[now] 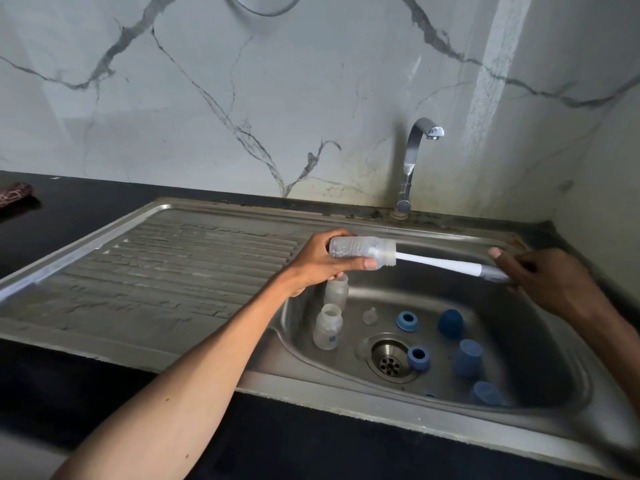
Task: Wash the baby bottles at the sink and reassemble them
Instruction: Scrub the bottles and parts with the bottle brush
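My left hand [320, 263] grips a clear baby bottle [360, 250] held sideways above the sink basin [540, 344], its mouth pointing right. A white bottle brush [446, 265] is pushed into that mouth, and my right hand [543, 277] holds its grey handle end. Two more clear bottles [328, 327] stand upright at the basin's left side, one partly hidden under my left hand. A clear teat [370, 315], two blue screw rings [407, 321] and three blue caps [468, 357] lie on the basin floor around the drain [389, 362].
The chrome tap [414, 161] stands behind the basin with no water running. A ribbed steel draining board [166, 271] stretches to the left. Black counter surrounds the sink, with a patterned cloth [14, 197] at its far left edge. A marble wall rises behind.
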`<state>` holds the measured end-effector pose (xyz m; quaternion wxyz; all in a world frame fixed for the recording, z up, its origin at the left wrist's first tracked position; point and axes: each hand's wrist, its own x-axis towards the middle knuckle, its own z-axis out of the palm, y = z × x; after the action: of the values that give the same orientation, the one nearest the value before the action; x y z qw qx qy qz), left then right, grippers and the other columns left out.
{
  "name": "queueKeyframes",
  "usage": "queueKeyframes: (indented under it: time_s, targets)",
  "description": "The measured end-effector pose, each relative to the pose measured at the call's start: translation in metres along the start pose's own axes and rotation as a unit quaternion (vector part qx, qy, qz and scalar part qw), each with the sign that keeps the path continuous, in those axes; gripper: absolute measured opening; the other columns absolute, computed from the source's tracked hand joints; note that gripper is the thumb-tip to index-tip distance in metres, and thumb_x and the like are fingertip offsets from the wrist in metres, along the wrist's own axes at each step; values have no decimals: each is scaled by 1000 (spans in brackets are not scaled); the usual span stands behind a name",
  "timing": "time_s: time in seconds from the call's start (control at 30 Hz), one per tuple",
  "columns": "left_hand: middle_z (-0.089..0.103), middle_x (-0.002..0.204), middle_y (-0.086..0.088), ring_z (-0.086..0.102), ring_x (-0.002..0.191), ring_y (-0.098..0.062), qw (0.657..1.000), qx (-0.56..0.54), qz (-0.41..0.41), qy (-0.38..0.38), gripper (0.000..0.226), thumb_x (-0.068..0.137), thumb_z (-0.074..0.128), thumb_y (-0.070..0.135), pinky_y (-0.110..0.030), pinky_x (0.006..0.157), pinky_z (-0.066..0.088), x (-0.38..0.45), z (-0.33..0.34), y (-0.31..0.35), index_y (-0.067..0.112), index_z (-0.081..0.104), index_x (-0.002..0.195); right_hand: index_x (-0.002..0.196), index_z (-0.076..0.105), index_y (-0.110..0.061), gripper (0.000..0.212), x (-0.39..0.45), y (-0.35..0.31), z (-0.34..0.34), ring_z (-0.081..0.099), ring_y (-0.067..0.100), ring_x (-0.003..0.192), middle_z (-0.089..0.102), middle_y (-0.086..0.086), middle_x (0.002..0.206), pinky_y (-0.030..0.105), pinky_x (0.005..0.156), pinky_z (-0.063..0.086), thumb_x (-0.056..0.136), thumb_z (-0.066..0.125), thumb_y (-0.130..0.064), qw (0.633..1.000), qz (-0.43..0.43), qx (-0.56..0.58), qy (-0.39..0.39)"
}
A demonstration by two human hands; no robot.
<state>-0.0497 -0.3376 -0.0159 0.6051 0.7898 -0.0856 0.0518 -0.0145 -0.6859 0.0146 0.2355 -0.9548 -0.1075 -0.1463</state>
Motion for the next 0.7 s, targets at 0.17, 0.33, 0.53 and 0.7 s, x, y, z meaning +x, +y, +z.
queueKeyframes:
  time_s: [0.17,0.33,0.53,0.7]
  targets:
    - [64,62,8,46,50,-12,1000,13,-10,10,34,81,82,40,-19,43,38,-2,-1,4,14,71,98,62,54,-18,31,-5,-1,-7,51,0,50,58,-12,54,9,49,38,84,67,-34,987,-71,140,-30]
    - [62,68,-4,44,50,-14,1000,2,-19,6,45,74,83,52,-22,41,36,-3,1,5,15,73,97,74,64,-27,37,-3,10,-14,62,10,64,66,-13,65,32,63,47,84,50,-60,991,-76,87,-70]
    - [62,66,2,46,50,-11,999,-1,-34,12,56,71,81,57,-21,41,34,-3,-8,2,12,73,103,82,67,-38,36,-1,8,-13,65,6,82,70,-15,78,32,73,46,80,54,-71,988,-77,25,-133]
    - [69,83,-10,47,55,-15,999,-26,-29,9,58,75,68,68,-21,42,36,-4,-9,1,17,69,102,89,71,-33,45,3,14,-12,63,7,84,74,-10,90,30,76,44,75,57,-73,991,-55,-18,-120]
